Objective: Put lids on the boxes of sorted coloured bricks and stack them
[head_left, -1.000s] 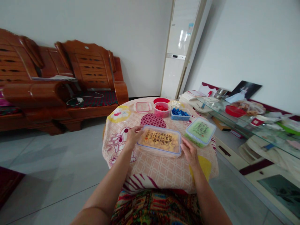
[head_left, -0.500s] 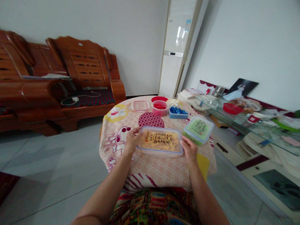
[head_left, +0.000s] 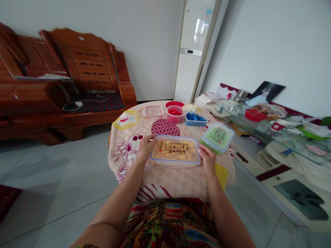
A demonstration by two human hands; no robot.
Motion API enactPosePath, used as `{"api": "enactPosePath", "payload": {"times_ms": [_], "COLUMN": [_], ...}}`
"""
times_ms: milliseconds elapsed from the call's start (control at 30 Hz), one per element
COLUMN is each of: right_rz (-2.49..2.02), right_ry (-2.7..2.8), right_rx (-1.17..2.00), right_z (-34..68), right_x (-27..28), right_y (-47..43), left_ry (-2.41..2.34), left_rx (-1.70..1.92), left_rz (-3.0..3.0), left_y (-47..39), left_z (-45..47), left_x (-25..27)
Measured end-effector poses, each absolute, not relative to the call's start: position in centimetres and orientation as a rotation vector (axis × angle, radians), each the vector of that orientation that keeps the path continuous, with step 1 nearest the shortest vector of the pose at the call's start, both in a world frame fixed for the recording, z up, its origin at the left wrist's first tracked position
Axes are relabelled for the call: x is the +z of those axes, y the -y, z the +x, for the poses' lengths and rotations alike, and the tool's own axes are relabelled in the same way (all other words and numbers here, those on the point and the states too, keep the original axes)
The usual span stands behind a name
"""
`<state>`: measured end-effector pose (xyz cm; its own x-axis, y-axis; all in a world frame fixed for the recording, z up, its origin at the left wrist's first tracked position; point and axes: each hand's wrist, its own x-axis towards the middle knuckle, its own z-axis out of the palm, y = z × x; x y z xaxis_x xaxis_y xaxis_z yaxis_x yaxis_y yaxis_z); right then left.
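A lidded clear plastic food container (head_left: 178, 151) with a blue rim and dark lettering lies flat on the cloth in front of me; yellow pieces show through its lid. My left hand (head_left: 147, 146) grips its left end, fingers curled at the far corner. At the right end my right hand (head_left: 207, 157) holds the short side, its thumb near the lid's edge. Just beyond my right hand stands a second lidded container (head_left: 217, 137) with green contents. Behind are a round tub of red pieces (head_left: 175, 115) and an open box of blue pieces (head_left: 196, 119).
A red-edged clear lid (head_left: 153, 112) lies at the table's far left. Near it are a red bowl or lid (head_left: 174, 104) and white pieces (head_left: 190, 108). A cluttered glass-topped stand (head_left: 279, 137) runs along the right. A wooden sofa (head_left: 90, 72) stands at the left.
The whole view has shifted slightly, with the table sitting a little higher in the picture. Both hands stay at the ends of the container with yellow pieces.
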<state>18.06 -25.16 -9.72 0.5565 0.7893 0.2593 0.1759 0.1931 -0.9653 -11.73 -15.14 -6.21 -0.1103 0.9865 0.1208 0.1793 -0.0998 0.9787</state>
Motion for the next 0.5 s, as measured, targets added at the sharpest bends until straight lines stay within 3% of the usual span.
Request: {"api": "enactPosePath", "payload": {"times_ms": [500], "right_rz": [-1.291], "right_ry": [0.915], "right_rx": [0.519], "right_z": [17.8], "right_x": [-9.4], "right_y": [25.5], "left_ry": [-1.438], "left_rx": [1.304], "left_rz": [1.393], "left_y": [15.7], "left_z": [-11.6], "left_x": [-5.0]}}
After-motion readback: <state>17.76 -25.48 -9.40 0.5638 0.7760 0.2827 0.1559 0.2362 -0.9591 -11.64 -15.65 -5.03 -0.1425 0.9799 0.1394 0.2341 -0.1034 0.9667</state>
